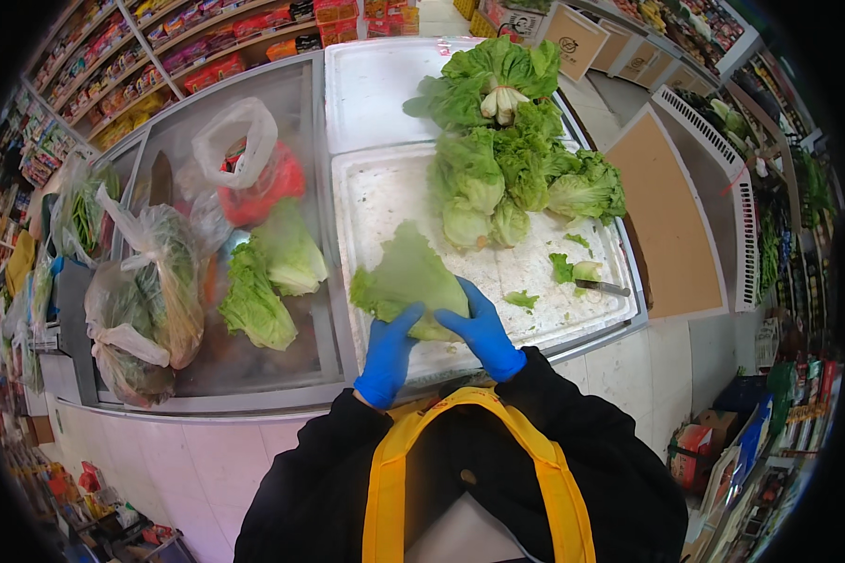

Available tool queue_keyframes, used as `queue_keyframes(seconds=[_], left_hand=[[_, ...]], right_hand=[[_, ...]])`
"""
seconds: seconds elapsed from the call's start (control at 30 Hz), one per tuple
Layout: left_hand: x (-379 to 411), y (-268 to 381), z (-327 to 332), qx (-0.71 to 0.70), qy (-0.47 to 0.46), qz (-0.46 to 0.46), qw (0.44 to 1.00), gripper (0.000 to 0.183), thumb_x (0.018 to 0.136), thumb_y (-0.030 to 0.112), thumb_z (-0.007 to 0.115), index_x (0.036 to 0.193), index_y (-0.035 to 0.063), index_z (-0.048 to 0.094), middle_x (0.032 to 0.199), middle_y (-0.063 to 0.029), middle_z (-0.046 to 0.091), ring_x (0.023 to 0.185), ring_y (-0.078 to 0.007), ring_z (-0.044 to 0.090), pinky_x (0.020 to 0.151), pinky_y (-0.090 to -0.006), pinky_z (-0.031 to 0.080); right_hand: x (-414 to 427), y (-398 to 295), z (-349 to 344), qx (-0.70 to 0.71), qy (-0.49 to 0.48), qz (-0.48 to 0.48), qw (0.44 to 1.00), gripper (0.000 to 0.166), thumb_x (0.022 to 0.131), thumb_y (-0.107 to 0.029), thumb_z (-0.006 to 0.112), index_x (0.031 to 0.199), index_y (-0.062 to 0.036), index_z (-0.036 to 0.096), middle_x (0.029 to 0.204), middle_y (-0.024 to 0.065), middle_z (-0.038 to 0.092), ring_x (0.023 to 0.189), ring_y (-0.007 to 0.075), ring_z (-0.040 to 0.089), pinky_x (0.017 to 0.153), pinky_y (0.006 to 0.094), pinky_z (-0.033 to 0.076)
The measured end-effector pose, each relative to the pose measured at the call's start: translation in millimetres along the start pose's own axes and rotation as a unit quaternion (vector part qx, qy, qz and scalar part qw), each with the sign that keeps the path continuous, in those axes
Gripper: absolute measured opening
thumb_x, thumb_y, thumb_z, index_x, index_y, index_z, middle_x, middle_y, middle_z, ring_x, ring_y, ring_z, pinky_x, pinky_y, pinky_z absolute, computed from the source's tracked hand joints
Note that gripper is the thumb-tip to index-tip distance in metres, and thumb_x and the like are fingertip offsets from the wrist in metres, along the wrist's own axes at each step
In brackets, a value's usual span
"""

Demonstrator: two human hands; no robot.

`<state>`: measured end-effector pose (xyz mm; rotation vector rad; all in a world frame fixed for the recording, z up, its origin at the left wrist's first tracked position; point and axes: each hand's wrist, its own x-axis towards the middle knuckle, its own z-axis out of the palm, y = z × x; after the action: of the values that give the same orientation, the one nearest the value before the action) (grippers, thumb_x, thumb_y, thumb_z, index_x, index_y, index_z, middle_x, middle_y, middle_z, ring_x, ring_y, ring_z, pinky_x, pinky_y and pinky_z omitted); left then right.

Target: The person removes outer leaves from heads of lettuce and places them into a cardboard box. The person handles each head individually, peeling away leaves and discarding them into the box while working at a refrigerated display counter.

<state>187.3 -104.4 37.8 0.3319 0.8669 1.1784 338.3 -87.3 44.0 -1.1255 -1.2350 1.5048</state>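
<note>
Both my hands wear blue gloves. My left hand (389, 352) and my right hand (484, 329) hold a head of leaf lettuce (412, 278) between them, over the near edge of a white foam tray (387, 183). Several more lettuces (528, 165) are heaped on the tray's far right part, and a bundle with tied white stems (503, 102) lies at the top. A knife (603, 287) rests at the right beside a cut lettuce piece (586, 271) and loose leaf scraps (521, 300). Left of the tray, two lettuces (257, 299) lie on the glass top.
Tied plastic bags of vegetables (151, 302) and an open bag with red contents (260, 176) stand on the glass-topped freezer (282, 383) at left. Packed store shelves (211, 42) rise behind. A brown board (665, 225) and a white slotted rack (745, 232) are at right.
</note>
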Motion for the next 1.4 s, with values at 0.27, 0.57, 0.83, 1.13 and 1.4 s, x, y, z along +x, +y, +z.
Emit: queue_keyframes(seconds=[0.27,0.57,0.83,1.13,1.4], left_hand=[[8.2,-3.8,-22.6,0.173,-0.089,0.048,0.980,0.042,0.085,0.009,0.055,0.124,0.0022,0.042,0.115,-0.0056,0.051,0.105,-0.0170,0.050,0.087,-0.0302,0.043],[17.9,-16.2,-65.8,-0.099,-0.107,0.050,0.988,0.052,0.084,0.016,0.055,0.130,0.0019,0.034,0.126,-0.0089,0.044,0.115,-0.0221,0.043,0.100,-0.0351,0.033],[-10.6,45.3,-110.8,-0.169,0.054,0.019,0.984,0.042,0.082,0.008,0.058,0.121,0.0035,0.045,0.117,-0.0078,0.051,0.106,-0.0202,0.052,0.089,-0.0327,0.044],[-13.2,82.0,-139.1,-0.126,0.090,0.042,0.987,0.046,0.080,0.012,0.062,0.121,0.0008,0.044,0.113,-0.0071,0.054,0.103,-0.0196,0.052,0.088,-0.0313,0.043],[-23.0,58.0,-127.6,-0.275,0.056,0.068,0.957,0.049,0.078,0.004,0.058,0.123,0.0008,0.040,0.118,-0.0084,0.049,0.108,-0.0198,0.049,0.093,-0.0323,0.041]], right_hand=[[-3.3,-16.6,-3.8,0.120,-0.039,0.118,0.985,0.066,0.077,-0.010,0.064,0.134,-0.0001,0.031,0.126,0.0110,0.046,0.114,0.0179,0.046,0.095,0.0293,0.038],[10.9,5.6,10.4,0.369,-0.127,0.178,0.903,0.066,0.081,-0.020,0.062,0.135,-0.0020,0.029,0.133,0.0123,0.039,0.121,0.0210,0.042,0.099,0.0306,0.034],[50.4,6.1,83.9,0.062,-0.181,0.121,0.974,0.054,0.083,-0.016,0.060,0.130,-0.0003,0.038,0.122,0.0101,0.050,0.109,0.0140,0.048,0.095,0.0270,0.038],[58.6,8.7,103.2,0.187,-0.265,0.204,0.924,0.056,0.081,-0.020,0.064,0.128,-0.0004,0.039,0.124,0.0106,0.048,0.112,0.0169,0.046,0.095,0.0284,0.038],[30.3,3.5,115.2,-0.031,-0.070,-0.023,0.997,0.070,0.077,-0.027,0.068,0.133,-0.0027,0.033,0.130,0.0132,0.042,0.119,0.0240,0.041,0.100,0.0369,0.034]])
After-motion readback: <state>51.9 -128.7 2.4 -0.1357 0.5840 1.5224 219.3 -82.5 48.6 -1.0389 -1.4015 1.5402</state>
